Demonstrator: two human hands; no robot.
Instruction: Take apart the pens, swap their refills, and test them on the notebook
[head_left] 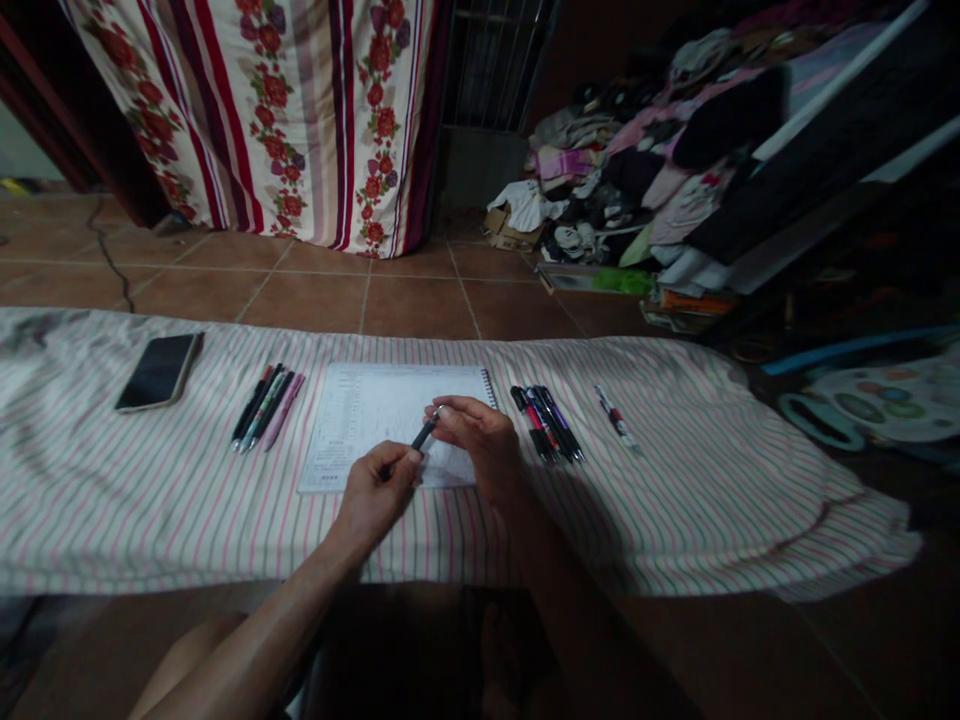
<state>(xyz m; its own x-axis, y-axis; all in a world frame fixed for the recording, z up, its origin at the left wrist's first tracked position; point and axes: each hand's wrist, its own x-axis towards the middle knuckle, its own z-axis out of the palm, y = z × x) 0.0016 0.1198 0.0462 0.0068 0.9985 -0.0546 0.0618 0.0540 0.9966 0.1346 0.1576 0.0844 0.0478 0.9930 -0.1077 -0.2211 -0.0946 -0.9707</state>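
The person's bare forearms [289,590] reached in over the near edge of a long worktop [187,510] draped in pale cloth with pink and grey-green stripes. The left hand [382,478] was clamped on the lower part of a slim, dark pen with a shiny end [425,432]. The right hand [484,440] had its fingers gathered around that shiny end (whether they pinched it or merely touched it, one could not tell). The pen slanted up and to the right, above a white, spiral-bound paper pad [420,388] whose coil ran down its right side. Print too small to read filled the left part of the page.

To the left of the pad lay a slanting group of slim pens [268,408], black, patterned and pink, side by side. Beyond them, farther left, lay a flat, dark-screened phone with a pale edge [159,372]. Right of the pad was a close cluster of dark pens with red and purple parts [546,425], and well apart from it a single white, red and black patterned pen [616,417].

Behind the worktop spread a floor of reddish-brown square tiles [412,300]. A cream curtain with red flowers and maroon stripes [315,120] hung past it, and at the right rose a jumbled heap of clothes and cloth [637,150], an open brown cardboard box [514,232] at its foot.
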